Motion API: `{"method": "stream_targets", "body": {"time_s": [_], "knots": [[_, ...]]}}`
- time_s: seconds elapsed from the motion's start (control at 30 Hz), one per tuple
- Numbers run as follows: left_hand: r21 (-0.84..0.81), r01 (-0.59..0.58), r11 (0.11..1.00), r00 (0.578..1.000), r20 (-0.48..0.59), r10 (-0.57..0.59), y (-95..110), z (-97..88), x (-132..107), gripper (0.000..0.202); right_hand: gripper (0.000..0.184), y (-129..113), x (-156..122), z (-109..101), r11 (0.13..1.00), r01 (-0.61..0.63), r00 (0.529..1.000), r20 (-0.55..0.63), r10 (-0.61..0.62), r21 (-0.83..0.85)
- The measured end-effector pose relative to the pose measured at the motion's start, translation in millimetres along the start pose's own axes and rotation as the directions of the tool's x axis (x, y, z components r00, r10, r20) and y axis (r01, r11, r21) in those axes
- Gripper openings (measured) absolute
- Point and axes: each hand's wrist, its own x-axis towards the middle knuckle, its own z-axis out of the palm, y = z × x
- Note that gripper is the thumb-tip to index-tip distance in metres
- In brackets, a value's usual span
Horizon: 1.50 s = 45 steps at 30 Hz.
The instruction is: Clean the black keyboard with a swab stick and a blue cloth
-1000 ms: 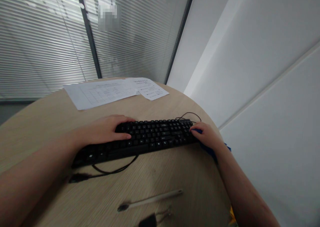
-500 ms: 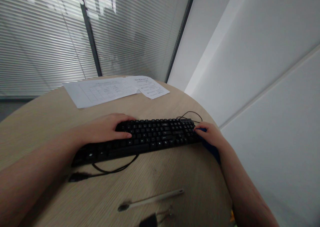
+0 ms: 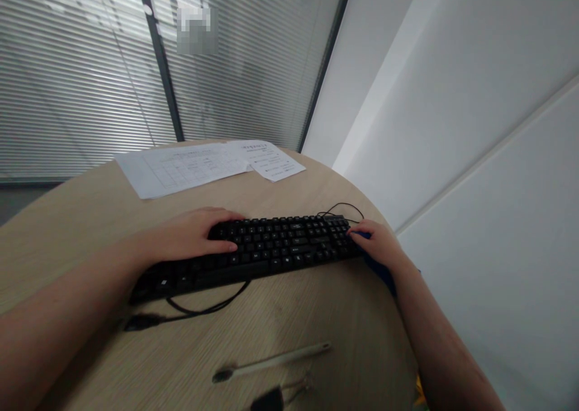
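A black keyboard lies slightly slanted on the round wooden table. Across its left part, my left hand grips it, fingers over the far edge and thumb pressed on the keys. At the right end, my right hand is closed on a blue cloth, with the fingertips at the number keys. Part of the cloth is hidden under that hand and wrist. A black cable with a plug lies along the keyboard's near side.
Printed paper sheets lie at the table's far side. Nearer me are a light-handled brush and a dark-headed tool, cut by the frame edge. A white wall borders the right; window blinds stand behind.
My right hand and the blue cloth have shifted very slightly left at the keyboard's right end. My left hand keeps its place on the keyboard.
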Motion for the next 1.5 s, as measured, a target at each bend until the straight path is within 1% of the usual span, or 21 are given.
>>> {"method": "stream_targets", "body": {"time_s": [0.07, 0.23, 0.43, 0.53, 0.6, 0.67, 0.73, 0.87, 0.97, 1.1, 1.23, 1.33, 1.4, 1.5], "knots": [[0.005, 0.002, 1.0, 1.0, 0.005, -0.002, 1.3, -0.6, 0.1, 0.062, 0.021, 0.4, -0.1, 0.0, 1.0, 0.0, 1.0, -0.005, 0.0, 0.0], [0.002, -0.002, 1.0, 1.0, -0.001, 0.002, 3.0, -1.2, 0.4, 0.063, 0.021, 1.3, 0.2, -0.1, 1.0, -0.009, 1.0, 0.026, 0.009, 0.017], [-0.02, 0.002, 1.0, 1.0, -0.001, -0.002, -0.6, -0.1, -0.3, 0.063, 0.02, -1.2, 0.6, 0.3, 1.0, -0.015, 1.0, 0.005, 0.015, 0.006], [-0.014, 0.001, 1.0, 1.0, -0.001, -0.001, -0.3, -0.2, -0.5, 0.063, 0.019, 5.0, 0.1, 1.0, 0.999, -0.021, 0.998, -0.063, 0.023, 0.033], [-0.012, 0.0, 1.0, 1.0, 0.007, 0.0, -0.1, -0.1, -0.4, 0.062, 0.019, 12.1, -0.3, 1.1, 0.997, -0.049, 0.99, -0.126, 0.056, 0.051], [-0.015, 0.002, 1.0, 1.0, 0.006, -0.002, -0.7, 0.2, -0.1, 0.062, 0.02, 19.0, -0.7, 1.1, 0.994, -0.088, 0.985, -0.146, 0.096, 0.062], [-0.019, 0.002, 1.0, 1.0, 0.005, -0.002, -1.6, 0.6, 0.2, 0.062, 0.02, 23.3, -0.7, 1.2, 0.992, -0.106, 0.988, -0.109, 0.113, 0.065], [-0.029, -0.009, 1.0, 1.0, 0.002, 0.009, -1.5, 0.5, 0.4, 0.062, 0.018, 23.7, -0.2, 1.8, 0.995, -0.088, 0.996, -0.005, 0.089, 0.051], [-0.03, -0.012, 0.999, 1.0, 0.01, 0.012, 0.3, -0.3, 0.2, 0.062, 0.018, 23.0, -0.5, 1.0, 0.995, -0.086, 0.996, 0.029, 0.085, 0.041], [-0.024, -0.004, 1.0, 1.0, 0.008, 0.004, 1.2, -0.9, 0.1, 0.061, 0.019, 22.6, -0.2, 0.6, 0.996, -0.078, 0.997, 0.031, 0.077, 0.036], [-0.023, 0.004, 1.0, 1.0, 0.014, -0.003, 0.0, -0.7, 0.5, 0.062, 0.023, 16.8, 3.0, 4.7, 0.998, -0.06, 0.997, -0.038, 0.061, 0.011], [-0.027, -0.005, 1.0, 1.0, 0.0, 0.005, -1.8, 0.2, 0.6, 0.061, 0.025, 12.0, 5.2, 7.3, 0.997, -0.076, 0.995, -0.072, 0.075, -0.021], [-0.025, -0.003, 1.0, 1.0, -0.002, 0.003, -2.6, 0.7, 0.2, 0.062, 0.024, 11.4, 4.6, 6.4, 0.996, -0.083, 0.994, -0.067, 0.082, -0.009], [-0.018, 0.004, 1.0, 1.0, 0.005, -0.004, -2.0, 0.6, -0.5, 0.062, 0.021, 15.1, 1.0, 1.9, 0.995, -0.09, 0.996, -0.003, 0.09, 0.042]]}}
